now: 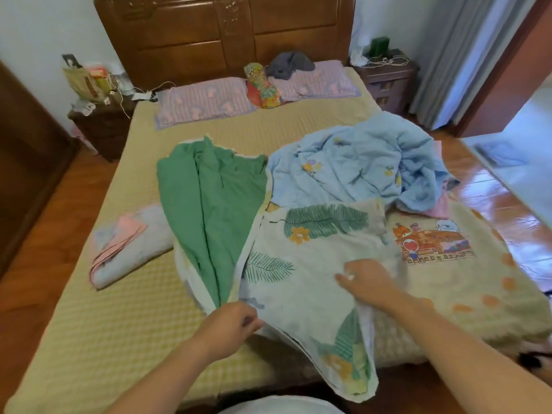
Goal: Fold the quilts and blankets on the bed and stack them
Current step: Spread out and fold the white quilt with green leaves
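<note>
A quilt with a white leaf-print face (301, 264) and a green underside (215, 201) lies crumpled across the middle of the bed. My left hand (230, 327) grips its near edge at the fold between green and white. On the white face, my right hand (367, 282) holds a bunch of the fabric. A light blue quilt (358, 165) lies in a heap behind it. A cream blanket with a cartoon picture (442, 258) is spread at the right. At the left sits a folded pink and pale blanket (125, 243).
The bed (98, 333) has a yellow checked cover. Two purple pillows (206, 103), a floral bolster (263, 88) and a grey cloth (289, 65) lie by the wooden headboard. Cluttered nightstands (101, 127) stand on both sides. Wooden floor shows left and right.
</note>
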Action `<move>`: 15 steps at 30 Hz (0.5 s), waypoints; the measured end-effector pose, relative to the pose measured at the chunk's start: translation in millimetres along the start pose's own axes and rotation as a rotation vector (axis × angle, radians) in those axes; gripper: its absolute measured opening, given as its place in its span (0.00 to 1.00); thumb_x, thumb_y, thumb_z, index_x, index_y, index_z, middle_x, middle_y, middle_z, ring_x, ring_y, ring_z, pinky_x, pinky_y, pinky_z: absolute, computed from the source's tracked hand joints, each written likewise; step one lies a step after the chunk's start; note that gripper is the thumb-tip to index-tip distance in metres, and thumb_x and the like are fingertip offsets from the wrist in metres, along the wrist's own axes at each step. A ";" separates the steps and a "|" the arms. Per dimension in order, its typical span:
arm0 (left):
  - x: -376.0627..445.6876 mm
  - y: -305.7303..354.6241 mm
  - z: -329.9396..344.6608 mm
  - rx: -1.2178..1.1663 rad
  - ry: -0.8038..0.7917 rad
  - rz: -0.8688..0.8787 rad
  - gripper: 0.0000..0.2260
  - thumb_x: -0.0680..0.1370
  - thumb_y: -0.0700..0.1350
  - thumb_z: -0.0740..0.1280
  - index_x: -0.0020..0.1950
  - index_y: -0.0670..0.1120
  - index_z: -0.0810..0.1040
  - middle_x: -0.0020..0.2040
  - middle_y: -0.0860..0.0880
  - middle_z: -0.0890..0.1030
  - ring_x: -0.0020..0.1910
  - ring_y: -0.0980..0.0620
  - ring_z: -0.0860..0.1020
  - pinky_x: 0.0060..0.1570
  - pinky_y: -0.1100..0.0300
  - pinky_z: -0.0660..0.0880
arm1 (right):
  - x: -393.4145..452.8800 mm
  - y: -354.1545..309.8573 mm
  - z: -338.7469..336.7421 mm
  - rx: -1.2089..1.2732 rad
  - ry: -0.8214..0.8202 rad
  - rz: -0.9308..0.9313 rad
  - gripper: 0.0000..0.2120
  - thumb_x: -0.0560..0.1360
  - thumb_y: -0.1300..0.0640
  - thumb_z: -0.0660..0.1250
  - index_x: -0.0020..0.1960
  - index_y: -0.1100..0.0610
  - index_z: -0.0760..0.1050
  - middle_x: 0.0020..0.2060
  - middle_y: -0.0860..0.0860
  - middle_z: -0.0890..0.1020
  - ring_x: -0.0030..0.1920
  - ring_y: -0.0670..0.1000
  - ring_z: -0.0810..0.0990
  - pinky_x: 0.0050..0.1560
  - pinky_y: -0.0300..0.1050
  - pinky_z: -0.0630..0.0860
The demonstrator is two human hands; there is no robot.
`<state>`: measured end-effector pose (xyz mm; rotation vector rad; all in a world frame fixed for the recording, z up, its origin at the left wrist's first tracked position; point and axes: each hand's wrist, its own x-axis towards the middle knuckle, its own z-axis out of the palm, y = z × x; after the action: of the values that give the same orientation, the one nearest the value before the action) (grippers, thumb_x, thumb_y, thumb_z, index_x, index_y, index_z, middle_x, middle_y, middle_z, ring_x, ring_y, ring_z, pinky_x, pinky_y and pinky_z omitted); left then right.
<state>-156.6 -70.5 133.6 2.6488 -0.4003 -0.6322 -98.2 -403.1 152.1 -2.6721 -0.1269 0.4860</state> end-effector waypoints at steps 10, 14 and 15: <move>12.1 -8.5 -25.3 -0.148 0.002 0.139 0.16 0.80 0.60 0.64 0.39 0.50 0.72 0.38 0.53 0.75 0.38 0.54 0.74 0.42 0.52 0.73 | -14.9 -110.1 94.7 0.209 -0.145 -0.236 0.10 0.77 0.51 0.65 0.52 0.37 0.79 0.45 0.41 0.84 0.46 0.46 0.81 0.46 0.41 0.74; 27.8 -54.1 -37.7 -0.135 -0.292 0.230 0.12 0.77 0.59 0.69 0.49 0.54 0.72 0.45 0.56 0.75 0.42 0.55 0.74 0.39 0.61 0.68 | -15.9 -111.7 83.4 0.065 -0.045 -0.220 0.13 0.78 0.54 0.65 0.58 0.41 0.79 0.54 0.41 0.83 0.55 0.44 0.79 0.55 0.39 0.73; 36.1 -66.4 -41.3 -0.135 -0.328 0.254 0.11 0.77 0.58 0.70 0.49 0.55 0.71 0.44 0.57 0.75 0.41 0.56 0.73 0.38 0.65 0.66 | -15.1 -115.5 78.5 0.041 -0.022 -0.210 0.13 0.79 0.54 0.64 0.60 0.42 0.79 0.55 0.40 0.82 0.56 0.44 0.79 0.55 0.38 0.72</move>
<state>-93.6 -12.2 125.7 2.3170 -0.7451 -0.9735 -141.8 -270.3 138.5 -2.5760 -0.3951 0.4453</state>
